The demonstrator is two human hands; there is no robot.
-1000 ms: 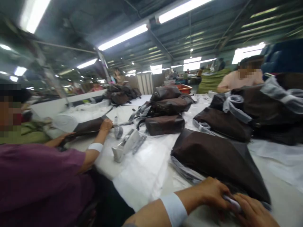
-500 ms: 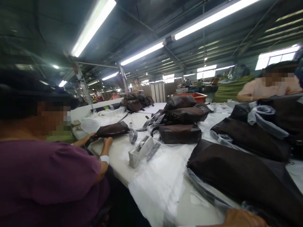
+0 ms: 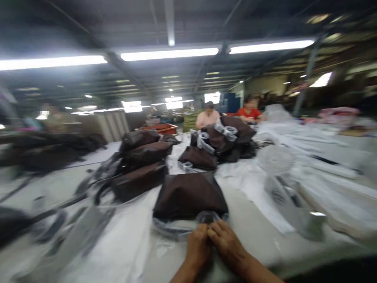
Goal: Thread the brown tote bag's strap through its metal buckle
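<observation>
A dark brown bag [image 3: 190, 194] lies on the table in front of me, with clear plastic wrap [image 3: 176, 228] along its near edge. My left hand [image 3: 198, 243] and my right hand [image 3: 226, 241] meet at that edge, fingers bent and close together. Both are closed on a plastic-wrapped strap [image 3: 207, 216] at the bag's near side. The part between my fingers is mostly covered by them.
More dark bags [image 3: 140, 177] are stacked to the left, and others [image 3: 224, 137] farther back. White sheets [image 3: 118, 236] lie at left. A tape dispenser [image 3: 291, 200] and a round white object [image 3: 275, 159] are at right. People sit across the table.
The view has swung to the right. Both my hands now show together at the bag's near edge; before, only part of one hand showed at the bottom.
</observation>
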